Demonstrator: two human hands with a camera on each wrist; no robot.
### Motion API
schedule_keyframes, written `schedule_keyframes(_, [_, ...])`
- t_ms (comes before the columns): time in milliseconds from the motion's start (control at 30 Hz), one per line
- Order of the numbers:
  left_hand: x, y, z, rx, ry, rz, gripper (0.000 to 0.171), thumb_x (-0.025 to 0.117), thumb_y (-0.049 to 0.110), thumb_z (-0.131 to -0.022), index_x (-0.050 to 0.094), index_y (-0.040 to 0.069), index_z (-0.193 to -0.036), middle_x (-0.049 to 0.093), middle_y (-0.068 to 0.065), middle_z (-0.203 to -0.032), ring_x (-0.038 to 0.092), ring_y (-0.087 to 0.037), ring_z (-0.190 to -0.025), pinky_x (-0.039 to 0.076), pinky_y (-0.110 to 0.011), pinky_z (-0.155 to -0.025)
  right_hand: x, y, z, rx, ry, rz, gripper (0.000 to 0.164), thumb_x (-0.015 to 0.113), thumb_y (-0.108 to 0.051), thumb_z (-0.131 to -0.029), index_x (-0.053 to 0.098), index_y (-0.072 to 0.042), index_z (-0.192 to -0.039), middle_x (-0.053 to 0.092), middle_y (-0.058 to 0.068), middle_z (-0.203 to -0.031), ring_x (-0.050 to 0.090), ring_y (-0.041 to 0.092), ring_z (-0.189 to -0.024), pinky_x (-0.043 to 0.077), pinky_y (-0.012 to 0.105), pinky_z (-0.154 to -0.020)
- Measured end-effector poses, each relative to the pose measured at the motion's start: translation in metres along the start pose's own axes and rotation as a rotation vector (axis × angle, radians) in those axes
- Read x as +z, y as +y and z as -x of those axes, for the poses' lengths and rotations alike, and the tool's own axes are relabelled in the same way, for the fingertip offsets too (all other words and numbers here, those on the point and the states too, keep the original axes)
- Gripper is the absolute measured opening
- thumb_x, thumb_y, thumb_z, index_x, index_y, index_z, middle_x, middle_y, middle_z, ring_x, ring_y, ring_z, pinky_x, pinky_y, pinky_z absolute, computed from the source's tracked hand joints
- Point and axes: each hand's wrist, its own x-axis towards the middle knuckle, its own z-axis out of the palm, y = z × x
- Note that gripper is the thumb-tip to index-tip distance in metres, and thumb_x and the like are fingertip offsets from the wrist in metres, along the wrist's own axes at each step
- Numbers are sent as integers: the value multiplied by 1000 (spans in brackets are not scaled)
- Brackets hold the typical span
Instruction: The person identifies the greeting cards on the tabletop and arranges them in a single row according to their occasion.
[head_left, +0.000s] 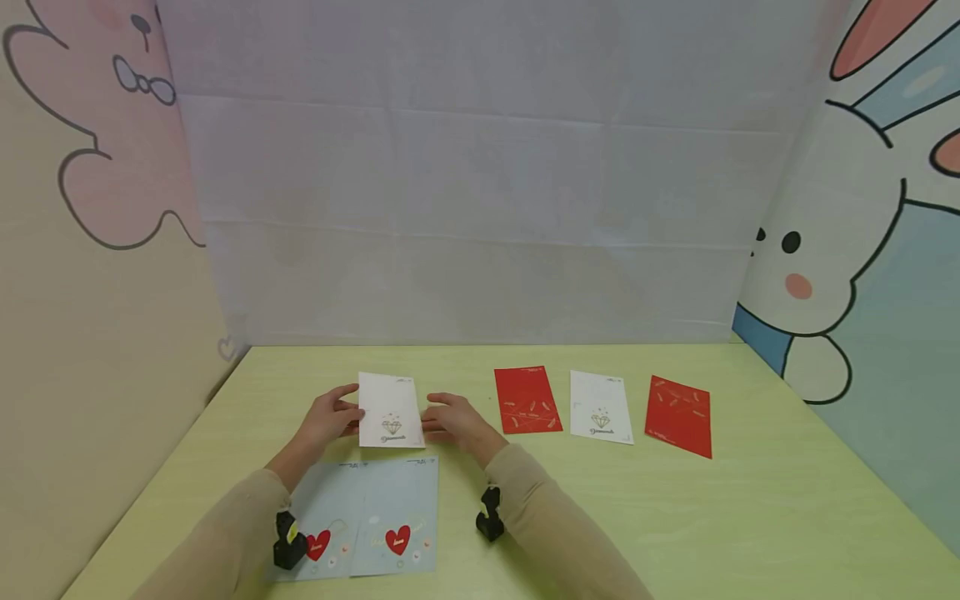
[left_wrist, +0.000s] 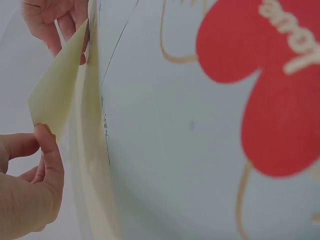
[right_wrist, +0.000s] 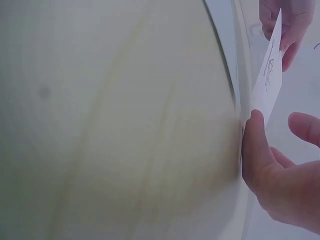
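A white card (head_left: 392, 404) with a gold diamond design is held up off the tabletop between the two hands. My left hand (head_left: 330, 423) pinches its left edge; the left wrist view shows thumb and finger (left_wrist: 47, 137) at the card's corner. At the opposite edge, my right hand (head_left: 459, 423) touches the card with extended fingers. Its thumb (right_wrist: 304, 127) stands apart from the card in the right wrist view. Just below lie two light blue cards with red hearts, the left one (head_left: 330, 496) partly covered by the left forearm and the right one (head_left: 397, 500) beside it.
To the right on the pale green table (head_left: 750, 517) lie a red card (head_left: 527, 400), a white diamond card (head_left: 602, 400) and another red card (head_left: 681, 412), spaced in a row. A pale cloth (head_left: 480, 208) hangs behind the table, with cartoon-printed panels at both sides.
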Motion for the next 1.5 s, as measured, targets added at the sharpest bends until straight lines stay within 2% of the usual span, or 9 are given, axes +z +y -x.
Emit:
schedule_keyframes(167, [6, 4, 1, -1, -15, 27, 52, 51, -1, -87, 29, -5, -133, 50, -21, -100, 56, -16, -68, 50, -28, -64, -4, 1, 0, -31, 23, 24, 48, 54, 0, -82, 41, 3, -128, 55, 15, -101, 55, 18, -77, 48, 34, -73])
schedule_keyframes(433, [17, 13, 5, 18, -35, 54, 51, 52, 1, -87, 31, -3, -133, 51, -21, -103, 56, -16, -70, 50, -29, -66, -12, -1, 5, -72, 62, 133, 45, 55, -2, -83, 45, -1, -127, 53, 14, -109, 56, 21, -83, 48, 34, -74])
schedule_keyframes(733, [25, 19, 10, 33, -33, 62, 51, 55, 3, -86, 34, -2, -132, 52, -19, -102, 56, -17, -72, 50, -29, -67, -24, -6, 13, -87, 72, 148, 44, 54, -2, -83, 45, -2, -126, 57, 12, -93, 57, 23, -80, 48, 36, -73])
schedule_keyframes(1100, [34, 22, 17, 56, -54, 23, 51, 57, 4, -85, 37, -1, -131, 55, -15, -97, 57, -19, -75, 49, -30, -68, -39, -9, 27, -94, 22, 186, 45, 56, -3, -84, 43, -3, -128, 56, 11, -93, 59, 23, -80, 47, 38, -75])
schedule_keyframes(1500, [46, 24, 29, 158, -62, -57, 50, 59, 4, -84, 40, 0, -130, 55, -12, -94, 57, -20, -77, 49, -29, -65, -54, -7, 43, -121, -11, 204, 46, 56, -3, -83, 42, -1, -127, 56, 11, -92, 58, 22, -78, 47, 39, -75])
